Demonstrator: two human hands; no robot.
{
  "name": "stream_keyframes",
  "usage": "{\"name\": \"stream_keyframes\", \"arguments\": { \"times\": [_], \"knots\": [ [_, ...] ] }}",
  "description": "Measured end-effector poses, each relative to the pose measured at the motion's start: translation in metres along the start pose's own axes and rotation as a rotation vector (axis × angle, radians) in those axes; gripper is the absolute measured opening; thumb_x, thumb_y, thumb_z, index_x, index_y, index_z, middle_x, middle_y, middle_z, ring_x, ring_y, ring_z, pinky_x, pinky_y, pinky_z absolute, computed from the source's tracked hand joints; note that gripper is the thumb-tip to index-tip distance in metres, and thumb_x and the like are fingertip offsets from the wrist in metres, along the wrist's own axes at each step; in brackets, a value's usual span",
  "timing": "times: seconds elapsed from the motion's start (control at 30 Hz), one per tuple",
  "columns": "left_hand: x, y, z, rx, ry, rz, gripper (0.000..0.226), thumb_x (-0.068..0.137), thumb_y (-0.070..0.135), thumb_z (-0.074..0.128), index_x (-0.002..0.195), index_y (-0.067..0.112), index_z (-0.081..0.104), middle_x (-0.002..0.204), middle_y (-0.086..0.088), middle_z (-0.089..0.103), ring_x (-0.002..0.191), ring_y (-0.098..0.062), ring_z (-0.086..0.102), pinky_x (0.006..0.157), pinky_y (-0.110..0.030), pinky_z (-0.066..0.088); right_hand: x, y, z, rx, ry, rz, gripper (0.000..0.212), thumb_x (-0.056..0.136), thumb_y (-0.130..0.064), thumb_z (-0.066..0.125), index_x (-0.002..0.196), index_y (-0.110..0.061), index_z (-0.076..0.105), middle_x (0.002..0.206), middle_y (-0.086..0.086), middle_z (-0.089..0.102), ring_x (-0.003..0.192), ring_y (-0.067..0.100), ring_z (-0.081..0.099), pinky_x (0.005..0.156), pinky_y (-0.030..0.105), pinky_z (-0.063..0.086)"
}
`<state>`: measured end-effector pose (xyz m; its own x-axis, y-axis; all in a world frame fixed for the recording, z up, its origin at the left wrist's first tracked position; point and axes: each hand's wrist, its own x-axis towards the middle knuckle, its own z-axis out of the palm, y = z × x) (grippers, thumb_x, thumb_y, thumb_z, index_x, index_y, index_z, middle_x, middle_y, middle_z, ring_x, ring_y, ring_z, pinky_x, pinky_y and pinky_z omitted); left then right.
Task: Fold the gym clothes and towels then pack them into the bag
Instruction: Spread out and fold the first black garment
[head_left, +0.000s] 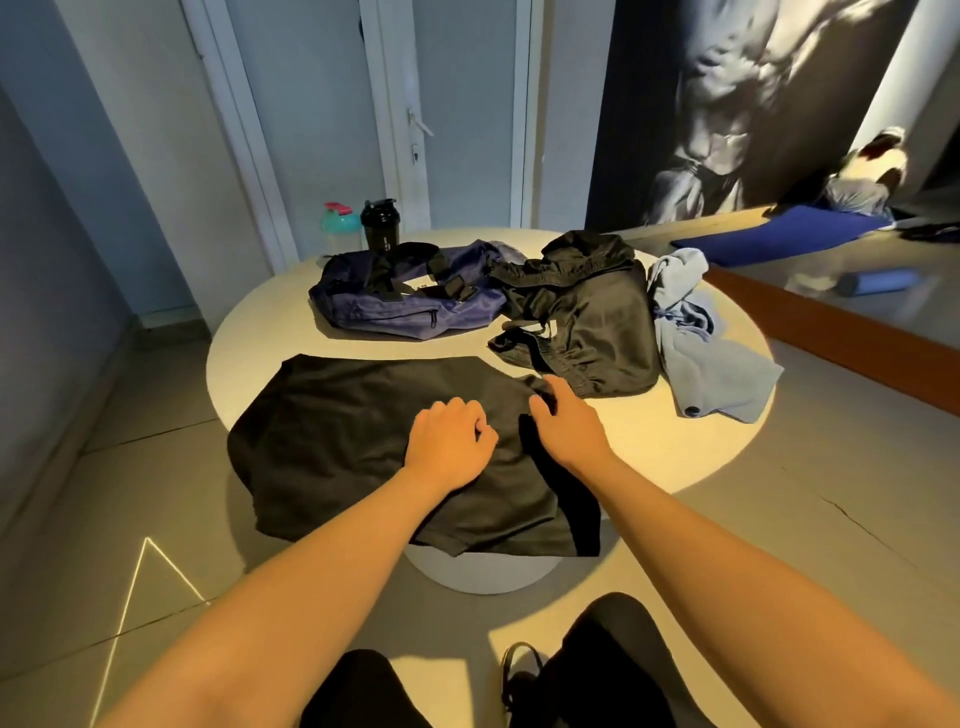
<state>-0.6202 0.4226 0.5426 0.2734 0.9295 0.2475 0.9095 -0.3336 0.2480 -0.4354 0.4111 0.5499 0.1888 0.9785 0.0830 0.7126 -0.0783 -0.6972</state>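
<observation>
Black garment (363, 441) lies spread flat on the near side of the round table (717, 447), front hem hanging over the edge; laid smooth, presumably so it folds square. Right hand (566, 423) curls over a doubled-back flap at its right side, fingers grasping the fold. Left hand (447, 441) sits knuckles-up mid-cloth, fingers curled; pinching or only pinning it down, cannot tell. Navy bag (405, 306) lies behind, beside heaped black clothes (597, 322) and a pale blue towel (701, 353), both unfolded. Folding barely begun.

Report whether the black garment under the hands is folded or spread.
Spread: the black garment lies flat across the table, hanging over its near edge.
</observation>
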Motion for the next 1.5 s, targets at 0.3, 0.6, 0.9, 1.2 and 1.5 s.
{"name": "stream_keyframes", "arguments": {
  "times": [0.3,0.6,0.9,1.2,1.5],
  "knots": [
    [0.017,-0.005,0.021,-0.034,-0.162,0.083,0.063,0.101,0.044,0.043,0.159,0.031,0.022,0.167,-0.003,0.019,0.149,-0.027,0.02,0.121,-0.042,0.021,0.032,-0.021,0.005,0.081,-0.066,-0.065,0.045,0.104,-0.032,0.048,0.148,-0.024,0.046,0.152,0.003,0.046,0.141,0.027,0.039,0.114,0.045,0.031],
    [0.017,-0.006,0.023,-0.049,-0.142,0.036,0.067,0.096,0.053,0.046,0.157,0.032,0.028,0.162,0.003,0.028,0.146,-0.023,0.022,0.122,-0.041,0.021,0.052,-0.026,0.012,0.074,-0.163,0.07,0.037,0.101,-0.025,0.05,0.136,-0.017,0.059,0.141,0.01,0.057,0.129,0.03,0.05,0.105,0.037,0.041],
    [0.017,-0.002,0.02,-0.053,-0.195,0.021,0.066,0.099,0.05,0.04,0.16,0.034,0.017,0.168,0.003,0.015,0.149,-0.025,0.014,0.122,-0.04,0.012,0.06,-0.029,0.016,0.081,-0.112,-0.137,0.055,0.101,0.0,0.047,0.153,-0.002,0.032,0.164,0.015,0.009,0.151,0.028,0.016,0.114,0.022,0.018],
    [0.017,-0.003,0.02,-0.036,-0.206,0.014,0.064,0.098,0.053,0.039,0.158,0.037,0.023,0.167,0.004,0.016,0.149,-0.025,0.013,0.124,-0.043,0.011,0.053,-0.016,0.023,-0.139,-0.047,0.002,0.043,0.102,-0.034,0.047,0.143,-0.023,0.05,0.138,0.017,0.042,0.114,0.038,0.057,0.102,0.041,0.043],
    [0.015,-0.003,0.02,-0.073,-0.198,0.006,0.064,0.097,0.054,0.04,0.157,0.036,0.026,0.167,0.004,0.018,0.15,-0.025,0.013,0.124,-0.042,0.011,0.058,-0.022,0.021,-0.063,-0.2,-0.249,0.063,0.092,0.011,0.044,0.152,-0.008,0.038,0.167,0.007,0.011,0.154,0.022,0.008,0.113,0.018,0.011]
  ]
}}
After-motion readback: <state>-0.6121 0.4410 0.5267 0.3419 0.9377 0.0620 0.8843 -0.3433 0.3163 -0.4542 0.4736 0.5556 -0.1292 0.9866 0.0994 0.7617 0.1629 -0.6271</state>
